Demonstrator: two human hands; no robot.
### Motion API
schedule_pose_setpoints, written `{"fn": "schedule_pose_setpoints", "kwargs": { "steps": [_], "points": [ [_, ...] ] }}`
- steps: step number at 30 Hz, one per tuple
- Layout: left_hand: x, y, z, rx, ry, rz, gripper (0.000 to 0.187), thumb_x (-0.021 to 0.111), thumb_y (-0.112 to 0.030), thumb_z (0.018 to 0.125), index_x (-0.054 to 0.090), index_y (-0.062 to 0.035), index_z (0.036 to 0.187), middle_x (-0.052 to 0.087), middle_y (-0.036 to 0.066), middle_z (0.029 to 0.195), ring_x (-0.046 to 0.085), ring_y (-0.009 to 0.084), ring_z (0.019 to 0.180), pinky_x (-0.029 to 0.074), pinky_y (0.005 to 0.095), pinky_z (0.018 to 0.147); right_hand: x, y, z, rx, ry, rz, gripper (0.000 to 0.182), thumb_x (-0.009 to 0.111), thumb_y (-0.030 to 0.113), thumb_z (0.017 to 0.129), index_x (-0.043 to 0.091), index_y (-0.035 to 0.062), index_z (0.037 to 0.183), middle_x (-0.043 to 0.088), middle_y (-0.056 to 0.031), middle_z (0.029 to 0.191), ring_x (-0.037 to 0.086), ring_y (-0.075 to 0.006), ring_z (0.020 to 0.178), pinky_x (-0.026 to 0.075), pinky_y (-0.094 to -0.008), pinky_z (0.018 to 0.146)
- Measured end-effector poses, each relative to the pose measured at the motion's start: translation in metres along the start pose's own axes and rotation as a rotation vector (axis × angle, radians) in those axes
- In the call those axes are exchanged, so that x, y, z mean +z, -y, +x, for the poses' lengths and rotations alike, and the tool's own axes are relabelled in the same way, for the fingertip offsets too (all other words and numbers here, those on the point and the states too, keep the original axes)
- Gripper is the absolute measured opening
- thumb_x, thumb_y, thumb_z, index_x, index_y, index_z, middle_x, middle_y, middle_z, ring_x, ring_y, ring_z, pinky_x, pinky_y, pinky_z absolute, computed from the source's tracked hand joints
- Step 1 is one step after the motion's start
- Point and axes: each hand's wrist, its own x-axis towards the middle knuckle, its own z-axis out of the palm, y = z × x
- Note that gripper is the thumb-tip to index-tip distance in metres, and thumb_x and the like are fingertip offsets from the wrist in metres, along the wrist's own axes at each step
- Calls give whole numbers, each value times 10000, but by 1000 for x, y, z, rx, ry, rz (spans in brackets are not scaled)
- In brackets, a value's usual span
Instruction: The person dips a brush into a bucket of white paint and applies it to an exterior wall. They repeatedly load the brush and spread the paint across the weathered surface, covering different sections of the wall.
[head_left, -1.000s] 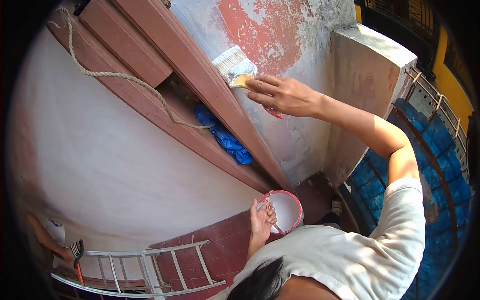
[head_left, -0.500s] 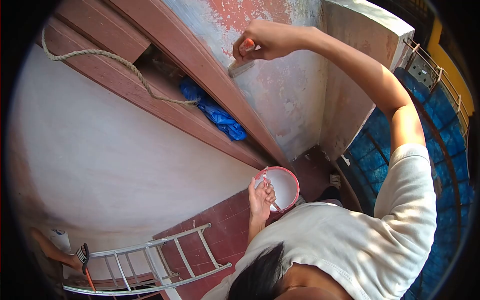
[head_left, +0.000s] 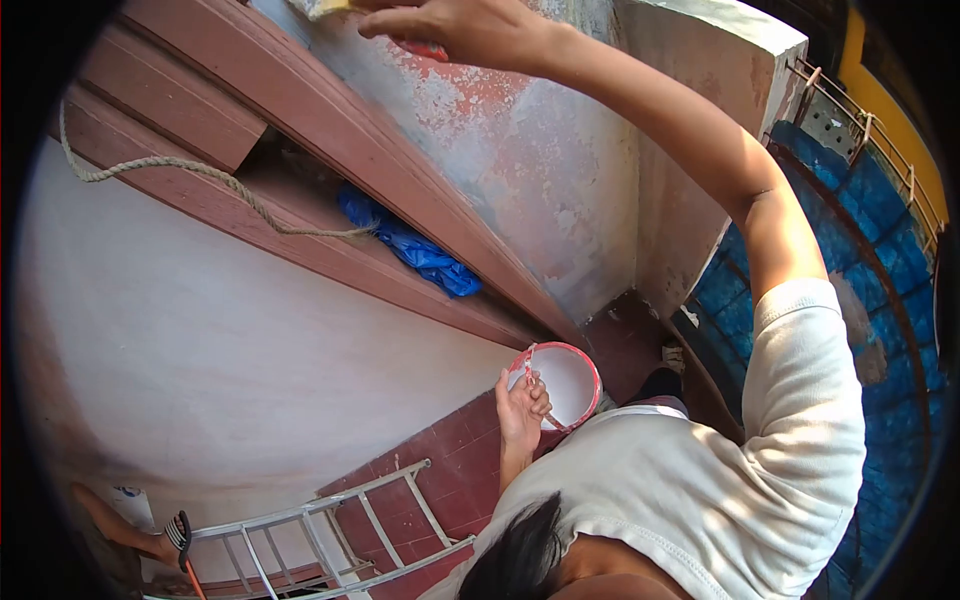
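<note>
Near the top edge, my right hand (head_left: 455,28) is closed around a paintbrush (head_left: 325,8). Its bristle end rests at or close to the patchy, peeling wall (head_left: 540,150), beside the reddish-brown wooden frame (head_left: 330,110); the top of the frame cuts it off partly. The red handle end shows under my fingers. My left hand (head_left: 522,408) grips the handle of a paint bucket (head_left: 597,385) with a red rim, held in front of my body. White paint (head_left: 570,385) shows inside it.
A rope (head_left: 215,172) and a blue plastic bag (head_left: 425,258) lie along the wooden frame. An aluminium ladder (head_left: 375,520) stands at lower left, near another person's sandalled foot (head_left: 175,540). Blue panels (head_left: 850,260) and a low wall (head_left: 690,140) are on the right.
My right hand has moved up and left along the wall with the paintbrush. My left hand still holds the bucket in nearly the same place. The view has shifted slightly.
</note>
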Motion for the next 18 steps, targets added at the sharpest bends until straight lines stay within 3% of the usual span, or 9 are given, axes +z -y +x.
{"fn": "schedule_pose_setpoints", "kwargs": {
  "steps": [2,3,5,7,10,12,14,16,18],
  "points": [
    [0,1,3,-11,9,-10,560,351,-600,936,503,-63,974,398,-20,699,336,71,531,283,221,529,-13,44,-52,76,232,178,274,607,107,853,561,100,1123,591,-104,1239,634,-225,1017,582,-288,731],
    [2,1,3,-25,-5,8,567,348,-606,933,497,-62,982,395,-22,698,336,70,530,281,222,531,-15,68,-82,96,312,196,148,589,120,831,551,41,951,528,-149,1278,569,-246,1137,596,-255,758],
    [3,1,5,-53,-17,27,569,347,-611,932,494,-64,987,393,-23,698,336,69,530,281,222,532,-39,104,-135,182,510,341,204,569,116,845,554,58,1040,507,-163,1335,551,-266,1175,571,-301,827],
    [3,1,7,-72,-24,45,570,345,-614,930,490,-66,989,391,-24,699,337,67,530,281,221,534,-61,138,-174,233,619,457,138,603,85,797,556,20,909,520,-163,1286,573,-288,1113,576,-320,781],
    [5,2,10,-79,-31,62,579,345,-617,928,495,-61,993,392,-22,698,343,69,528,288,222,536,-85,151,-178,374,885,675,231,610,80,811,562,26,1030,528,-185,1302,567,-313,1124,537,-366,870],
    [4,4,13,-82,-54,63,599,346,-619,925,510,-47,996,398,-17,694,355,77,522,302,227,536,-79,131,-156,592,924,823,154,586,19,799,603,25,952,645,-150,1069,602,-331,932,510,-421,731],
    [4,5,15,-71,-31,56,600,348,-619,924,509,-46,999,396,-17,694,356,77,524,301,226,535,-59,103,-144,675,889,967,70,593,12,801,616,3,866,643,-154,776,607,-327,725,448,-398,628],
    [5,6,13,-60,-24,51,600,349,-618,924,508,-45,1001,395,-17,694,357,78,526,300,226,534,-39,72,-128,618,783,1006,75,608,26,805,628,-9,868,647,-156,757,592,-316,676,438,-380,615],
    [6,4,10,-39,-31,49,598,349,-616,925,507,-44,1003,394,-18,693,359,79,528,300,226,533,-31,38,-98,635,738,974,101,648,63,813,644,-3,890,679,-124,810,623,-235,704,488,-332,672]
  ]
}}
